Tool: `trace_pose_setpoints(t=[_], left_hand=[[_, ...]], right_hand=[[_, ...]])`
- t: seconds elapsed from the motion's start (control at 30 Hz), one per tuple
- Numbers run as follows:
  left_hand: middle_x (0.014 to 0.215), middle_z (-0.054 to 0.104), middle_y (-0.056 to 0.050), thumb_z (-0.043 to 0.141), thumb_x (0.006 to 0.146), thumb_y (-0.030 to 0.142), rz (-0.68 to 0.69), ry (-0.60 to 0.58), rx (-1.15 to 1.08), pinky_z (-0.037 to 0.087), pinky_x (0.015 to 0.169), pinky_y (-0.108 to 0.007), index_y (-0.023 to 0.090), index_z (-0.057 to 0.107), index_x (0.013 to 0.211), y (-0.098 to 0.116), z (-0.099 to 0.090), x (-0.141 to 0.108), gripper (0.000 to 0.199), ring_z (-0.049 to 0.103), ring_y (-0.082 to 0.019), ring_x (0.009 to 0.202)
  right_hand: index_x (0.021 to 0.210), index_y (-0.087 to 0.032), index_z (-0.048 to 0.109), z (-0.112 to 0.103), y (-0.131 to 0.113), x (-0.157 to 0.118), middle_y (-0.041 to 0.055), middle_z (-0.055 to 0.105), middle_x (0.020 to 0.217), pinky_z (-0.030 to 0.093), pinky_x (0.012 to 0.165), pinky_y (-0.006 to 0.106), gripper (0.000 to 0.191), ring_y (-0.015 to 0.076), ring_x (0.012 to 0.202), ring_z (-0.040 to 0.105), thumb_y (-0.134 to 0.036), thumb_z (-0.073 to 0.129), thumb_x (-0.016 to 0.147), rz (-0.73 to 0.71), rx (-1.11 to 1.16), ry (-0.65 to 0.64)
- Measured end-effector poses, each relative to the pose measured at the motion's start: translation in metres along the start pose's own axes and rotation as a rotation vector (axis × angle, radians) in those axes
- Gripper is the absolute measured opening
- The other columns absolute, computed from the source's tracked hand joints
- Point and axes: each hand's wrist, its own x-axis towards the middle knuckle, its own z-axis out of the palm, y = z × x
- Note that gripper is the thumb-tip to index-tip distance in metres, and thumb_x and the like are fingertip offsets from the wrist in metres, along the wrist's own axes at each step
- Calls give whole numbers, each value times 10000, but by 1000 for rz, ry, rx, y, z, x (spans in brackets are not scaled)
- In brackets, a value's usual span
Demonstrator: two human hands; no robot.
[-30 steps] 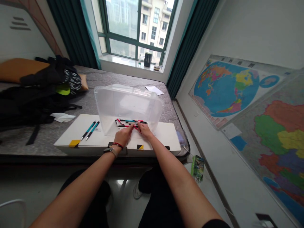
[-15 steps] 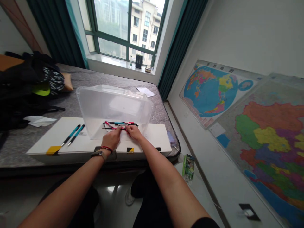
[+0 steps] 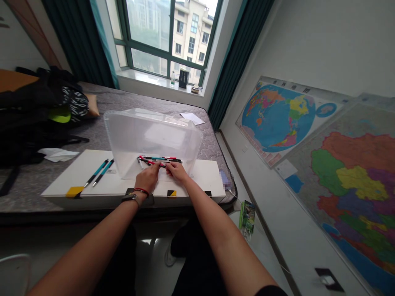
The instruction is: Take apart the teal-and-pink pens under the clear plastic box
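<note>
A clear plastic bin (image 3: 126,135) lies on its side on a white box, its opening toward me. Several pens (image 3: 166,158) in red, black, white and teal lie inside near its lower edge. My left hand (image 3: 147,177) is closed on a red pen (image 3: 150,163) at the bin's opening. Close beside it, my right hand (image 3: 176,170) has its fingers pinched at the right end of that pen. Two teal and black pens (image 3: 103,172) lie side by side on the box, left of the bin.
The white box (image 3: 66,179) spans the front of a grey mattress (image 3: 105,96). Dark bags (image 3: 31,107) and a crumpled tissue (image 3: 58,154) are at the left, and a white paper (image 3: 191,118) lies behind the bin. A green packet (image 3: 247,217) stands low at the right.
The red pen between my hands has turned, its left end now pointing up and back into the bin. The whole view has shifted slightly.
</note>
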Motion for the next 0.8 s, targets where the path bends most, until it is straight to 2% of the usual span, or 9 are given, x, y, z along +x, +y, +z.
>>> trace_pose_setpoints(t=[0.1,0.17,0.33,0.47,0.63,0.73,0.8], left_hand=[[1072,717,-124,266,1022,329,-22,-1,13,453,669,-298,234,519,1375,1,-3,0,444,678,-245,865],[1078,715,-124,262,1025,343,-31,-8,11,450,664,-293,231,517,1374,2,-4,0,447,678,-240,858],[1110,701,-137,246,1027,339,-23,-24,24,452,666,-295,215,505,1374,3,-5,0,450,676,-243,880],[1116,697,-137,238,1030,351,-24,-49,29,459,689,-298,223,500,1378,4,-7,0,455,671,-248,915],[1071,709,-121,230,1032,360,-36,-66,60,450,674,-295,232,511,1373,4,-9,1,459,671,-249,912],[1086,708,-120,230,1032,363,-36,-54,68,447,670,-300,240,508,1374,5,-8,1,458,669,-253,902],[1083,707,-125,221,1032,367,-37,-51,62,449,674,-303,236,510,1373,6,-7,0,465,668,-252,895]], right_hand=[[691,-192,563,0,-4,-2,-34,556,582,397,495,202,440,94,507,500,-609,613,819,-3,0,40],[736,-190,577,1,-6,-3,-21,596,617,404,493,210,448,100,512,525,-629,618,811,4,24,23],[702,-177,587,2,-7,-1,7,605,601,412,492,221,545,105,496,535,-681,469,870,51,45,-33],[686,-179,574,2,-5,-1,-16,574,574,408,508,214,435,98,501,512,-578,555,858,45,41,-27],[701,-178,563,0,-4,-1,-17,583,600,389,501,213,300,96,512,510,-424,539,869,8,45,-44],[756,-189,543,0,-2,0,-41,580,592,382,490,204,203,94,497,508,-371,602,825,16,40,-22],[816,-205,517,0,1,1,-58,587,599,385,482,199,203,96,486,518,-367,640,805,32,64,5]])
